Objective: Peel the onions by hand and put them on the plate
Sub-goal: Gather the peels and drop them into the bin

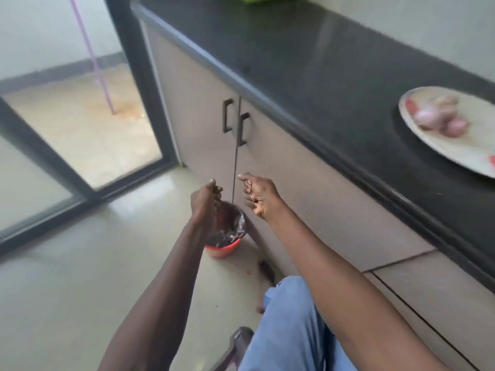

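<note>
A dark speckled bench [308,65] runs along a pale wall [428,25], above light cabinet doors [203,124] with dark handles [242,128]. The floor [80,277] is glossy pale tile. A dark-framed glass door [88,124] lets in daylight; beyond it stands what may be a purple pole [92,53].

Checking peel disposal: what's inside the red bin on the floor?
The red bin holds a dark liner with reddish scraps. The left hand covers part of the opening; the bottom is hidden.

Count check, kitchen floor and counter!
2 hands out, left hand [205,200] and right hand [255,195]; 1 red bin [223,249]; 1 plate [452,153]; about 3 peeled onions [439,117], blurred; 2 cabinet handles [227,116].
</note>
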A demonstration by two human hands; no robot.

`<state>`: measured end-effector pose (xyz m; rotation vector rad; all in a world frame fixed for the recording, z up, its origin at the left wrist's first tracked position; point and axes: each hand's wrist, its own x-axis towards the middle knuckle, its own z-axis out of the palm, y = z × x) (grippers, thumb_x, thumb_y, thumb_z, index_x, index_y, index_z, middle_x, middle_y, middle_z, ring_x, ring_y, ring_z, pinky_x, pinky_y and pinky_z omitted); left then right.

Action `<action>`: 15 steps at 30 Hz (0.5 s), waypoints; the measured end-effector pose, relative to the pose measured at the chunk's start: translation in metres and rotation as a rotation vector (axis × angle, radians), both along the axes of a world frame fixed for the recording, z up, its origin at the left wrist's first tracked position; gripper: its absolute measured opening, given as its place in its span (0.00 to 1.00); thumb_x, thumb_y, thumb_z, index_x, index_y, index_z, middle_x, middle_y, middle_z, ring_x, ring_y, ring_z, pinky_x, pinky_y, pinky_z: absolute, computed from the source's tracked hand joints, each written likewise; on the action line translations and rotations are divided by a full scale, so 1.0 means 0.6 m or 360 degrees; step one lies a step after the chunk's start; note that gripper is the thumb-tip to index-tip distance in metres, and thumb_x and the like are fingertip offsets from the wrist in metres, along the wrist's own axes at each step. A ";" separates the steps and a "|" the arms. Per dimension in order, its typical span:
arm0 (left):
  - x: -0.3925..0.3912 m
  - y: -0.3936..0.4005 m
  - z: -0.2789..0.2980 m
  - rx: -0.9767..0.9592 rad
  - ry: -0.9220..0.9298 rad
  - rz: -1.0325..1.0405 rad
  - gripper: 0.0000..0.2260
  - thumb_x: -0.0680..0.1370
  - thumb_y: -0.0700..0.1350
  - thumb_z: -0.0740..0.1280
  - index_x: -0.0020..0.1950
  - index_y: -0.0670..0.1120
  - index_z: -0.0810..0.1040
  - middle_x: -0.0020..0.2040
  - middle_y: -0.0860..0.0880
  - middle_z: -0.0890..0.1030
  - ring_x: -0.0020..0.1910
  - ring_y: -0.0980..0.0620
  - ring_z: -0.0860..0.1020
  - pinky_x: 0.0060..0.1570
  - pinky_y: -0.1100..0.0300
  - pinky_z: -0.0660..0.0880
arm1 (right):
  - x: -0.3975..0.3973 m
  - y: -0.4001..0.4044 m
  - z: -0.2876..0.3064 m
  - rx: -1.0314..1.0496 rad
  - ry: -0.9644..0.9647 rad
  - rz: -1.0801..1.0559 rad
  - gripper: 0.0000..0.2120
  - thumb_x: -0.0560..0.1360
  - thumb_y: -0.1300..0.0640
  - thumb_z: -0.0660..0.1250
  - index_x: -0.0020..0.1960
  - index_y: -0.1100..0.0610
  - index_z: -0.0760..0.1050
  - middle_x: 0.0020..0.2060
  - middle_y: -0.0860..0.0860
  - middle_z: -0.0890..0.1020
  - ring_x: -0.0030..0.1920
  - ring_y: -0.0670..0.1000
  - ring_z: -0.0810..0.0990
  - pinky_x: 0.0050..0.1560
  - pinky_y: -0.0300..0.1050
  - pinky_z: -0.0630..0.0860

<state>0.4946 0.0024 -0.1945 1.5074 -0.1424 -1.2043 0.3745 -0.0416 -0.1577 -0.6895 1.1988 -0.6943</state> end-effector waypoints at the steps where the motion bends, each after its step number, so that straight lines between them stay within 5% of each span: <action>1: 0.022 -0.006 -0.044 0.0105 -0.0010 0.0054 0.15 0.82 0.48 0.65 0.37 0.44 0.76 0.24 0.53 0.72 0.25 0.54 0.65 0.22 0.63 0.60 | 0.021 -0.012 -0.050 0.0036 0.0061 0.0028 0.18 0.77 0.61 0.66 0.31 0.54 0.65 0.18 0.46 0.63 0.15 0.43 0.56 0.19 0.30 0.50; 7: 0.074 -0.050 -0.233 0.0419 -0.0371 -0.0161 0.12 0.80 0.40 0.66 0.36 0.43 0.76 0.32 0.44 0.74 0.18 0.55 0.72 0.17 0.65 0.66 | 0.087 -0.087 -0.291 0.0148 0.0495 0.0112 0.21 0.77 0.53 0.71 0.29 0.54 0.67 0.22 0.50 0.66 0.19 0.47 0.61 0.26 0.36 0.57; 9: 0.085 -0.066 -0.310 0.0477 -0.0694 -0.0561 0.11 0.77 0.41 0.64 0.34 0.46 0.76 0.34 0.45 0.78 0.30 0.47 0.79 0.29 0.60 0.73 | 0.104 -0.118 -0.364 0.0115 0.0693 0.0111 0.23 0.76 0.47 0.71 0.28 0.54 0.69 0.22 0.50 0.69 0.20 0.48 0.65 0.25 0.38 0.60; 12: 0.092 -0.070 -0.411 0.0640 -0.0951 -0.1239 0.10 0.73 0.50 0.66 0.48 0.47 0.80 0.48 0.44 0.84 0.50 0.41 0.81 0.52 0.51 0.78 | 0.124 -0.150 -0.460 -0.0023 0.0997 0.0146 0.25 0.73 0.40 0.70 0.27 0.56 0.72 0.23 0.51 0.76 0.24 0.52 0.73 0.28 0.44 0.68; 15: 0.091 -0.051 -0.473 0.0766 -0.1040 -0.1492 0.17 0.77 0.53 0.65 0.61 0.44 0.80 0.57 0.43 0.83 0.56 0.41 0.80 0.55 0.53 0.75 | 0.146 -0.163 -0.524 -0.0194 0.1160 0.0223 0.21 0.78 0.46 0.66 0.38 0.62 0.81 0.33 0.56 0.82 0.31 0.55 0.80 0.37 0.45 0.73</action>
